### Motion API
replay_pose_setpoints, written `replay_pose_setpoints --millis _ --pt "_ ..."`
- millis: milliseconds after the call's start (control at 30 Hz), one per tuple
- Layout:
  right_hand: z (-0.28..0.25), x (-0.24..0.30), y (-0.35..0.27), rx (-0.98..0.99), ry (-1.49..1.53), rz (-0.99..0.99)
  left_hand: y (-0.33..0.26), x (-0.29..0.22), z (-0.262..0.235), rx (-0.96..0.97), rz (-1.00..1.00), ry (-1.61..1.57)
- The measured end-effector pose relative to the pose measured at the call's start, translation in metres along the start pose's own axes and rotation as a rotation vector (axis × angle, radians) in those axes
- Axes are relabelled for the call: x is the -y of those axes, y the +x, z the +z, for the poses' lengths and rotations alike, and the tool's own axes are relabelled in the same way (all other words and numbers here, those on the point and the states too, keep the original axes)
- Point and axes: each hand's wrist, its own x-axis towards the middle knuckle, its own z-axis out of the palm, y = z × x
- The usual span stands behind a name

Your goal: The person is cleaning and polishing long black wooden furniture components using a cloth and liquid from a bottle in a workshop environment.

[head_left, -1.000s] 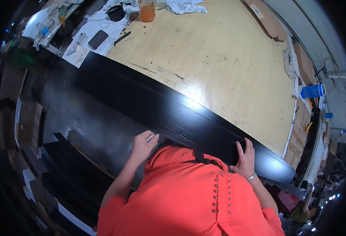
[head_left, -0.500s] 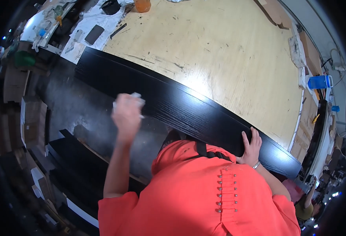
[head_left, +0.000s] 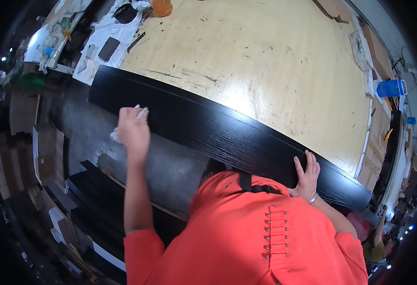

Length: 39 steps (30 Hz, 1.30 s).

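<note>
A long black wood-grained board [head_left: 208,128] lies along the near edge of the pale work table [head_left: 246,42], slanting from far left to near right. My left hand [head_left: 135,130] is closed round a crumpled white cloth [head_left: 142,113], at the board's near edge towards its left end. Cloth ends stick out on both sides of the fist. My right hand [head_left: 306,178] rests on the board nearer its right end, fingers stretched out and spread, holding nothing. A bracelet circles that wrist.
At the far left of the table, a white sheet [head_left: 87,64] carries a dark flat block [head_left: 108,48] and a black pot [head_left: 125,14]; an orange container [head_left: 161,7] stands beside it. Further black boards [head_left: 99,194] are stacked at lower left. A blue jug [head_left: 391,88] stands at right.
My left hand has slid left along the board with the cloth. My right hand stays spread on the board in about the same place. The whole view has shifted slightly.
</note>
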Motion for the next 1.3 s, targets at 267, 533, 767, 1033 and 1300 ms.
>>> replay_pose_setpoints --millis 267,533,767,1033,1300 --pt "0.0 0.0 -0.001 0.008 0.017 0.031 -0.024 -0.024 0.034 0.134 0.369 -0.059" --pt "0.002 -0.001 0.005 0.022 0.032 0.03 -0.1 -0.049 0.053 -0.15 0.628 -0.243" --pt "0.002 -0.001 0.002 0.031 0.012 0.025 -0.074 -0.008 0.021 -0.104 0.198 0.077" --pt "0.003 -0.002 0.0 -0.011 -0.006 -0.002 -0.043 -0.017 -0.004 0.147 0.099 0.064" --pt "0.001 0.0 0.003 -0.031 0.005 -0.008 -0.031 -0.028 -0.015 0.267 0.237 0.217"
